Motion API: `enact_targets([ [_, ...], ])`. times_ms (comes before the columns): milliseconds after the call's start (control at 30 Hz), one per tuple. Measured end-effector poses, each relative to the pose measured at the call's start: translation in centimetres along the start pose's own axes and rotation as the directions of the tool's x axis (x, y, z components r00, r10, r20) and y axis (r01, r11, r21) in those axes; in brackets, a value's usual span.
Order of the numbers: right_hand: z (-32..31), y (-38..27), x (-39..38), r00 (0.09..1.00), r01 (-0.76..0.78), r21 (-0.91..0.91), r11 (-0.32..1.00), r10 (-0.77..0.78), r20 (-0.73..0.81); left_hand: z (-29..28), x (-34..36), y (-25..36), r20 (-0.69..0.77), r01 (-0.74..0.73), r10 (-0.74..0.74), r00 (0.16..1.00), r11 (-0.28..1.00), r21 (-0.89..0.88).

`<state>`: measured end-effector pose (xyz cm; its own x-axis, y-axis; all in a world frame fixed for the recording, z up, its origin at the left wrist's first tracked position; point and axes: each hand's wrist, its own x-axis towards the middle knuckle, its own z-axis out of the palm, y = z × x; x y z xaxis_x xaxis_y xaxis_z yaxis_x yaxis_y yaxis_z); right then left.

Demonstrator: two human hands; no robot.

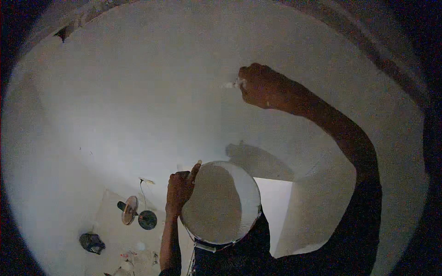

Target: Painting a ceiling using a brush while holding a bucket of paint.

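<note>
Two bare hands are engaged. A small whitish object (231, 84), mostly hidden, is gripped by the closed fingers of the right hand (258, 87), raised against a broad off-white wall (138, 78); whether the wall is touched cannot be told. A round white bucket (251, 195) with a wire handle is held at its left rim by the left hand (180, 188), close to the dark-clothed torso. Farther off, at lower left, a dark round object (147, 220) is seen. Wall coating appears to be underway; steady pressure and a level bucket are judged to be needed next.
</note>
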<state>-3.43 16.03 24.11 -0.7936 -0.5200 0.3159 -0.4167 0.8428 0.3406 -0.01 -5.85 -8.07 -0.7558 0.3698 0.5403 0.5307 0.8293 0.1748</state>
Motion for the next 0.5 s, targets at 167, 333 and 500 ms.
enact_targets([
  [167,-4.6,3.9,3.7,0.88,-0.078,-0.115,0.99,0.014,-0.475,0.2,0.0,0.0,-0.038,-0.061,0.059,0.998,0.996,-0.057],
  [333,0.8,2.4,2.9,0.921,-0.081,-0.325,0.942,-0.054,-0.386,-0.3,0.5,0.5,-0.033,-0.046,0.044,0.998,0.997,-0.058],
  [500,4.2,-1.4,-0.4,0.996,0.062,0.08,0.995,-0.067,0.065,-0.8,0.5,0.4,0.017,-0.052,0.052,0.998,0.998,-0.038],
])
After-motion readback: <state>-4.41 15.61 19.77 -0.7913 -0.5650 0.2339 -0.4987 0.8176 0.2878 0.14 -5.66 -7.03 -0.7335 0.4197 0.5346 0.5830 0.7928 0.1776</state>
